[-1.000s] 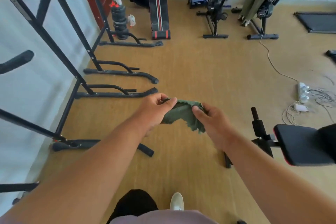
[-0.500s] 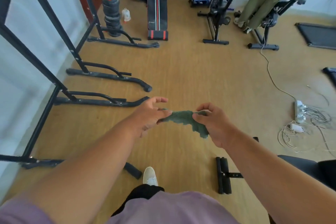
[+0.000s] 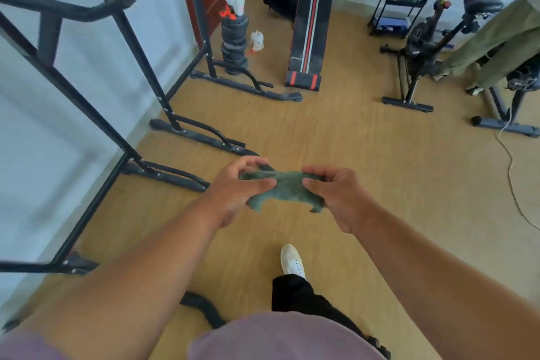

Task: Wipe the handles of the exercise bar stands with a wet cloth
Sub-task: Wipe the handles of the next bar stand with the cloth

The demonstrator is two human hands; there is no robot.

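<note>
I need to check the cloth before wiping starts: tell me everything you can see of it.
The cloth is a small dull-green rag, soft and fuzzy-looking, crumpled. It is stretched between both hands in mid-air above the wooden floor: the left hand pinches its left end, the right hand its right. Its lower edge hangs ragged. Wetness cannot be judged.

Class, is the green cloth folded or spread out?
Partly spread: the green cloth is stretched between left hand and right hand, edges hanging crumpled.
</note>
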